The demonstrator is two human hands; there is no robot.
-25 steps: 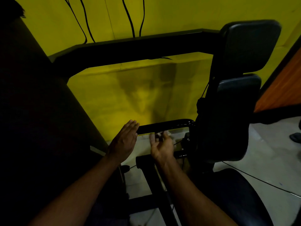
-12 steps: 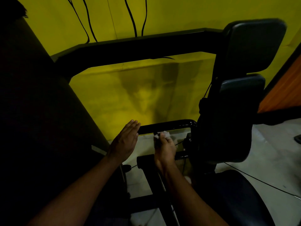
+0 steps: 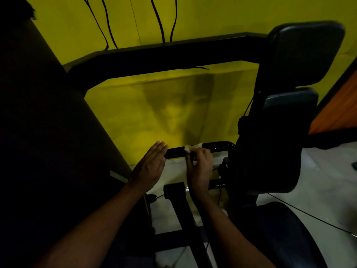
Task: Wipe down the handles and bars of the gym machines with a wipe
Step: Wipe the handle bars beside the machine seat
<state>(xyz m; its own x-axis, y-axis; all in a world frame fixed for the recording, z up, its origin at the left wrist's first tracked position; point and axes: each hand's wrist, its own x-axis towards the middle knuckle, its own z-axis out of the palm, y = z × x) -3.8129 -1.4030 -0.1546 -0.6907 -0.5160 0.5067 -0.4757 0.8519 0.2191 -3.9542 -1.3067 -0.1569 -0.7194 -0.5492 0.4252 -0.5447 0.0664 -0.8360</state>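
A yellow wall (image 3: 154, 113) faces me on the far side, with 4 black cables (image 3: 160, 20) hanging down it. Pale grey floor (image 3: 318, 180) spreads to my right, below an orange-brown panel (image 3: 340, 105). The light is dim.

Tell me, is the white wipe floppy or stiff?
Probably floppy: the wipe looks crumpled in the right hand. Likely light too, since a pinch holds it. It should drape over the black bar easily.

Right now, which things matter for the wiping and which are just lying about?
For the job: wipe, held in the right hand; glossy black bar that the wipe is against; left hand, flat at the bar's end.
Just about: upper pad; wall cables; floor cable; seat.
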